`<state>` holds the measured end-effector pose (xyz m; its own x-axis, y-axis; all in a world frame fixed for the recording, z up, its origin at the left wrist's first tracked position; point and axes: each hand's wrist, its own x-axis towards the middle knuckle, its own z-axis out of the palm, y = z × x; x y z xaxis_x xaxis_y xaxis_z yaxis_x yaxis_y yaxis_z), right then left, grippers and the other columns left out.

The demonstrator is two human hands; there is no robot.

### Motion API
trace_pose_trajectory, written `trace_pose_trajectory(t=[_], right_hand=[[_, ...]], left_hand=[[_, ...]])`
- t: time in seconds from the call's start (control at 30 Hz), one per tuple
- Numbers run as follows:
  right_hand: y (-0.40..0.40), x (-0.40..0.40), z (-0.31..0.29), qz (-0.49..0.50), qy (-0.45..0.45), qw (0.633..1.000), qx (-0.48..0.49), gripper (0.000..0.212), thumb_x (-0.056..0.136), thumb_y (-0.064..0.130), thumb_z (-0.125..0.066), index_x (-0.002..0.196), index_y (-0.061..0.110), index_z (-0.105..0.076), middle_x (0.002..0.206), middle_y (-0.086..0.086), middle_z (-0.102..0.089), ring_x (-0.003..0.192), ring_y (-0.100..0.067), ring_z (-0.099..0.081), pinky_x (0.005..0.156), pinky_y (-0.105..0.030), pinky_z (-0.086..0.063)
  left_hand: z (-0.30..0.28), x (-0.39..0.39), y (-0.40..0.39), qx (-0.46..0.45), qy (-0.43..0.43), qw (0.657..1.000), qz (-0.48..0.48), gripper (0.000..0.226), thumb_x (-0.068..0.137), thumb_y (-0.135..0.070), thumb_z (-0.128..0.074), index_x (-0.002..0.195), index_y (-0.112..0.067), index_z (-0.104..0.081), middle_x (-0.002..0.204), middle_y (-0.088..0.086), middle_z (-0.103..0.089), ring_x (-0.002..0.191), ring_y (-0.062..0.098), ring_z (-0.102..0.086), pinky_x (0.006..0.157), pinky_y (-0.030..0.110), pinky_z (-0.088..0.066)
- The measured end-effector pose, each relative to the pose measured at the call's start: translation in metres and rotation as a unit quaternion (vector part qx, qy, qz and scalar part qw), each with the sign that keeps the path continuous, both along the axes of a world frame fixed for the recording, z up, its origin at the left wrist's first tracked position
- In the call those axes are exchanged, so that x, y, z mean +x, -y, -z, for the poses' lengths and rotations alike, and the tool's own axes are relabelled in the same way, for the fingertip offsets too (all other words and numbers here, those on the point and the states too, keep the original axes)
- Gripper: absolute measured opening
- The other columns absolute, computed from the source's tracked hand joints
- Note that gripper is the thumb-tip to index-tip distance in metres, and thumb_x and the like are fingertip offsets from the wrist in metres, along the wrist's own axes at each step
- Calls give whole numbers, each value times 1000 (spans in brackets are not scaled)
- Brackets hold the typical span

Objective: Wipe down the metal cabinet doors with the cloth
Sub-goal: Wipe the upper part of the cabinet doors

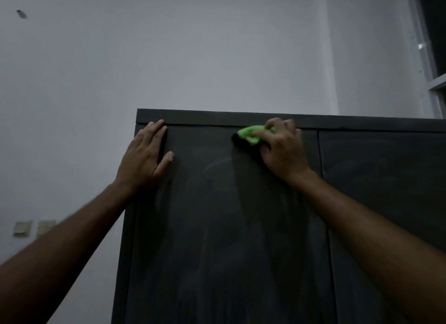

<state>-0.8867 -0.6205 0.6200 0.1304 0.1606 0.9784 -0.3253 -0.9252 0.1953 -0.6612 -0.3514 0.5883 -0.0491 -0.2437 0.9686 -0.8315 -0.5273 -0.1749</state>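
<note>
Head view | our left hand point(144, 154) flat, fingers spread, on cabinet door point(217, 227) top-left corner | our right hand point(282, 147) grasping green cloth point(251, 134) against door's top edge

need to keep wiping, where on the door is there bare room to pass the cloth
Free: the left door below both hands, and the strip between left hand and cloth. The right door is bare. Crowded: the top edge, where right hand presses the cloth.
</note>
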Motion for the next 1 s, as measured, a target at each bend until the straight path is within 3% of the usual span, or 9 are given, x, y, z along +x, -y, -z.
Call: trace_pose_trajectory(t=[0.07,0.13,0.3,0.5,0.7,0.87,1.0], right_hand=[[4,-4,-14,1,68,994,84,39,86,11,-62,121,26,-73,120,-11,-56,110,-39,-48,85,-45,-41],[-4,1,-20,-4,87,990,109,42,87,8,-59,123,26,-71,124,-11,-54,113,-38,-46,90,-46,-41],[11,-7,4,0,-27,999,-34,38,85,10,-67,119,23,-75,123,-12,-59,113,-40,-50,86,-44,-37],[22,-20,-22,23,91,990,108,42,90,9,-56,127,26,-70,127,-10,-53,115,-37,-46,89,-44,-41],[29,-20,8,9,-12,999,-33,37,83,11,-66,118,21,-76,121,-13,-61,108,-43,-53,83,-45,-41],[30,-23,-19,7,113,985,131,45,86,7,-58,125,26,-71,123,-11,-55,111,-39,-48,90,-50,-45],[19,-13,5,4,19,1000,20,40,86,9,-64,122,24,-73,124,-11,-59,110,-40,-50,86,-45,-41]], left_hand=[[0,-8,4,-6,-11,1000,-6,83,98,-55,-31,158,2,-38,169,18,-30,157,38,-27,127,51,-24],[1,-14,8,-4,-13,1000,-10,85,97,-57,-31,158,1,-38,169,20,-29,156,39,-27,128,51,-22],[5,-19,14,50,30,998,-17,81,98,-56,-35,161,-5,-35,170,16,-27,157,36,-26,129,51,-21],[8,-23,32,104,72,992,-23,79,99,-54,-38,162,-7,-35,171,15,-27,158,34,-25,129,53,-22],[13,-18,38,91,70,993,-11,79,99,-53,-38,162,-7,-33,171,14,-27,160,32,-20,131,52,-16],[14,-20,37,94,64,993,-14,79,100,-54,-35,163,-7,-32,172,14,-25,161,32,-18,131,52,-14],[42,-22,39,59,56,997,12,74,100,-49,-40,160,-6,-37,169,17,-29,158,34,-24,130,53,-19]])
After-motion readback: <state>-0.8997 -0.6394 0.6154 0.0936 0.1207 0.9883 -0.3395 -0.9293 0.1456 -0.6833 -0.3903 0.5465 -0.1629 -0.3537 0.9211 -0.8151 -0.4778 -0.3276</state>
